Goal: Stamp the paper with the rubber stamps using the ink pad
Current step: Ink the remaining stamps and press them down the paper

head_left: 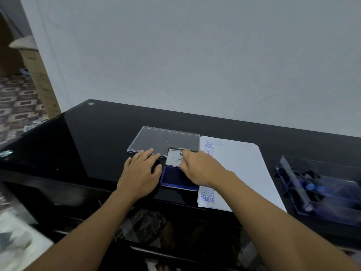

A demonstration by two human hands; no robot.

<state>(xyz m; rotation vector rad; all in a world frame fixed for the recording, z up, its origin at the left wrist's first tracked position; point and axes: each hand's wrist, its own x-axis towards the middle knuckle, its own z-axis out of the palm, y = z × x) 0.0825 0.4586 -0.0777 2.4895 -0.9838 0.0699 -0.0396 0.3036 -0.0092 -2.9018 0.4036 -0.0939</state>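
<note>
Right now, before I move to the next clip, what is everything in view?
table: one, glossy black.
clear lid: one, transparent, behind the ink pad.
ink pad: one, blue, open, left of the paper.
paper: sheet count unclear, white, blue stamp marks, right of centre.
stamp tray: one, clear, far right; blue-topped stamps inside, blurred.
left hand: flat on table beside ink pad.
right hand: grips ink pad's raised lid.

Hands: two. Left hand at 9 o'clock of ink pad, right hand at 2 o'clock.
Ink pad: one.
Clear flat cover: one, 11 o'clock of pad.
Paper: one stack, 3 o'clock; sheet count unclear.
Clear tray: one, farther out at 3 o'clock.
Stamps in tray: blurred, two blue knobs made out.
Black table: one.
</note>
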